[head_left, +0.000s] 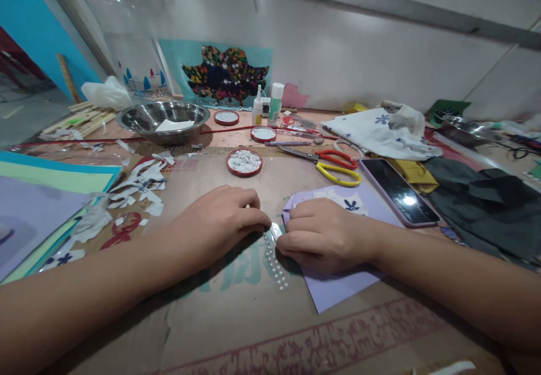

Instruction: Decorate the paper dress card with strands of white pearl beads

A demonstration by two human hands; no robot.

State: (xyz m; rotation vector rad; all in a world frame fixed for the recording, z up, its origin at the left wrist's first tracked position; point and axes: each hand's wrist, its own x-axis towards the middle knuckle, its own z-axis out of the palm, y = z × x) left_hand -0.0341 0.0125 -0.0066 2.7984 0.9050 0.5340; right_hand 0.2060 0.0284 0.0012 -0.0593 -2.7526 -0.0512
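Head view, left hand [228, 217]: is pinching the far end of white beads [273, 262].
Right hand [324, 234]: is curling over purple paper [336, 287]; can't tell its grip.

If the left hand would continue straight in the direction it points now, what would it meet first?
Most likely the small shiny strip just ahead of the left hand, then the right hand; depth and possible contact are unclear here.

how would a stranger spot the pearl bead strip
On the cardboard, find the purple sheet under the right hand. The pearl bead strip lies left of it, white and set in rows, unlike the loose bits in the nearest red-rimmed dish.
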